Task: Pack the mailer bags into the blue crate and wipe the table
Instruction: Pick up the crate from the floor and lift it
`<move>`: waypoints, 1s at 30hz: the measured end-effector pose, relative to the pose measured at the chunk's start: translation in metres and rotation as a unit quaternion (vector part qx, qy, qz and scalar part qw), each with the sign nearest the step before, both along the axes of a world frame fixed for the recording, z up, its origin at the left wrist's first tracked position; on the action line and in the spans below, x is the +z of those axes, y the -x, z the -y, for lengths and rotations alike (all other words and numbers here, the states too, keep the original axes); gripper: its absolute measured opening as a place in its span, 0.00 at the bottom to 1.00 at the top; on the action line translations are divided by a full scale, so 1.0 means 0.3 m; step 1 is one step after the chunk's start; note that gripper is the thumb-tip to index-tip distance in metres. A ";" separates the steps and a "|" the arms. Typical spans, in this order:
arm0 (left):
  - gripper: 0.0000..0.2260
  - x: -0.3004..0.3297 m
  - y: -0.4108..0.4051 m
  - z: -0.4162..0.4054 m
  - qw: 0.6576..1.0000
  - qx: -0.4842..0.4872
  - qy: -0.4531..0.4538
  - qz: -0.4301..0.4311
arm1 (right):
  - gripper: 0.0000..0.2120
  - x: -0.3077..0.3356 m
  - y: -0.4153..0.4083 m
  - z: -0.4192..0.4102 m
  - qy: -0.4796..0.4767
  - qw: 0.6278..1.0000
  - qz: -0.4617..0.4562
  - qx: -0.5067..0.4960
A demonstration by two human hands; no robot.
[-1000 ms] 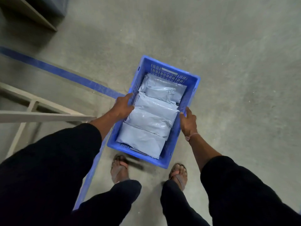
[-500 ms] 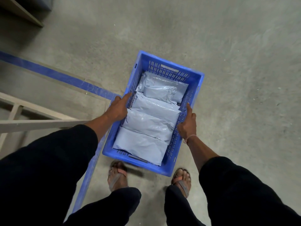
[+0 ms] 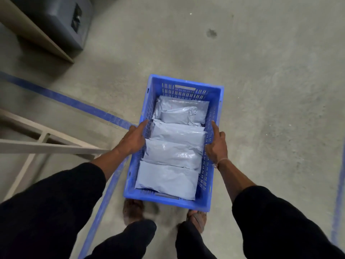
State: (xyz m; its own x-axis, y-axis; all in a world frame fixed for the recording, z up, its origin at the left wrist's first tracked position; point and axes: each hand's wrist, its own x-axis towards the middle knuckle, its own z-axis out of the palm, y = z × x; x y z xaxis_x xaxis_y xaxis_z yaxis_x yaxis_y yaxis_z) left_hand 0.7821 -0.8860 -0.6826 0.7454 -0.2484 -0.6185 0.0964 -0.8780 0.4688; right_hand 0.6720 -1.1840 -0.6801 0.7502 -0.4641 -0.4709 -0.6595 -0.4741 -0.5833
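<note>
The blue crate (image 3: pixel 186 85) is held above the concrete floor, straight ahead of me and over my feet. Several grey mailer bags (image 3: pixel 168 177) lie overlapping inside it, filling its length. My left hand (image 3: pixel 133 140) grips the crate's left long wall, thumb on the inner side and fingers hidden outside. My right hand (image 3: pixel 216 144) grips the right long wall, thumb pointing along the rim.
A blue floor line (image 3: pixel 61 99) runs from the left towards the crate. A pale table frame (image 3: pixel 46 145) stands at the left. A dark grey box (image 3: pixel 61 17) sits under a shelf at the top left. My sandalled feet (image 3: pixel 196 218) are below the crate.
The crate has turned to sit squarer to me and moved right and nearer in view. Both hands keep their hold. The grey box at the top left has come into view.
</note>
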 end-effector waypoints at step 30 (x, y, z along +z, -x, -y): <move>0.26 2.162 0.278 -0.128 0.934 0.079 0.180 0.299 | 0.31 2.229 0.043 0.115 0.074 0.948 0.267 0.155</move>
State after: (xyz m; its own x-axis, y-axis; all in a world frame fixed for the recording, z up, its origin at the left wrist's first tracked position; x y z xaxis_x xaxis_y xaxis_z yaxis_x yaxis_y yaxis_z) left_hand 0.6987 -0.8475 -0.0340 0.9757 -0.2180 0.0236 -0.1631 -0.6497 0.7425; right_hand 0.6592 -1.2186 -0.0114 0.9748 -0.2128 0.0671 -0.1040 -0.6994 -0.7071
